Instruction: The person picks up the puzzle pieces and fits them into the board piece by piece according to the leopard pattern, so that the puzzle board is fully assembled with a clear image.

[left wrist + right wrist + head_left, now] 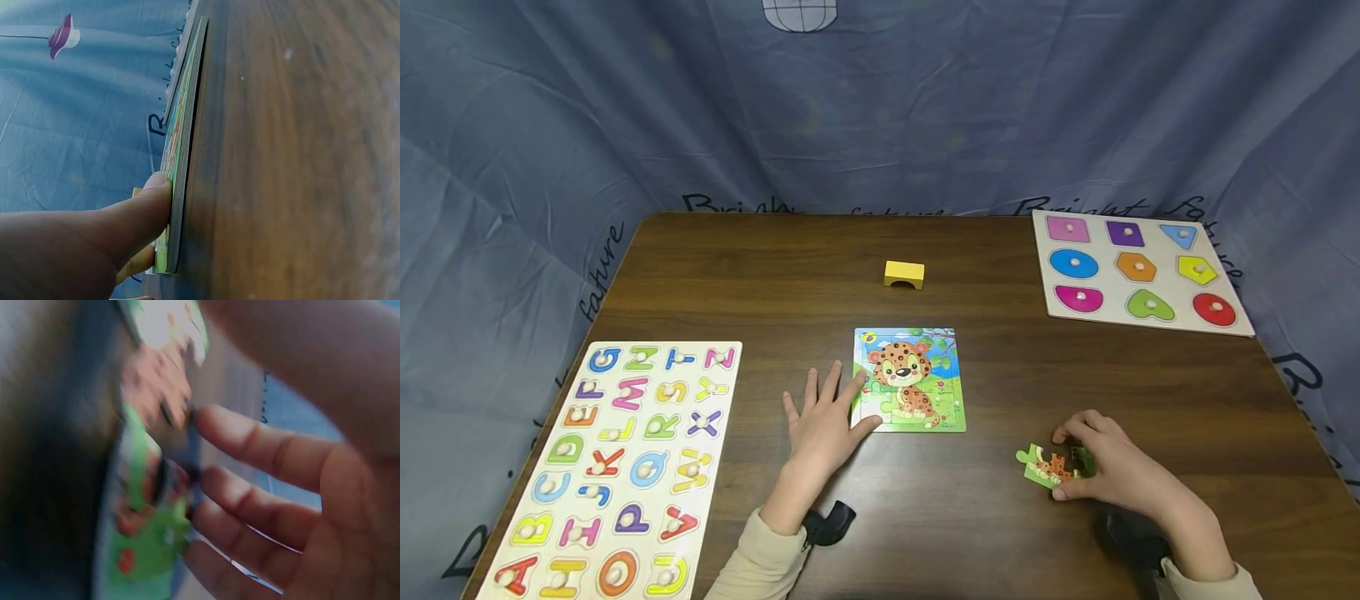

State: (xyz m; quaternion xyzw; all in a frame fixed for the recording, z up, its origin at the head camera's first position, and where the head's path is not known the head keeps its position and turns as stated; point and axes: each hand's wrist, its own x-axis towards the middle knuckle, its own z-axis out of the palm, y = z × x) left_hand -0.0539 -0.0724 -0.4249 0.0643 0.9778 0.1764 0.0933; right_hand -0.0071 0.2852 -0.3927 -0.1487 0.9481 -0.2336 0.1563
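A square jigsaw puzzle (917, 375) with a cartoon leopard lies in the middle of the brown table. My left hand (823, 429) rests at its left side, fingers spread, with the thumb and a fingertip over the board's edge. The left wrist view shows the left thumb (150, 203) on the printed face beside the thick side. Farther right, my right hand (1120, 467) curls round loose puzzle pieces (1040, 468), thumb at the near side and fingers at the far side. In the right wrist view, its fingertips are right at the edges of the green and orange pieces (150, 381).
An alphabet board (651, 433) with knobbed letters lies at the left. At the back right is a shape board (1112, 287) with knobbed shapes. A yellow arch block (904, 272) stands behind the leopard puzzle. Blue curtain (880, 108) hangs behind the table.
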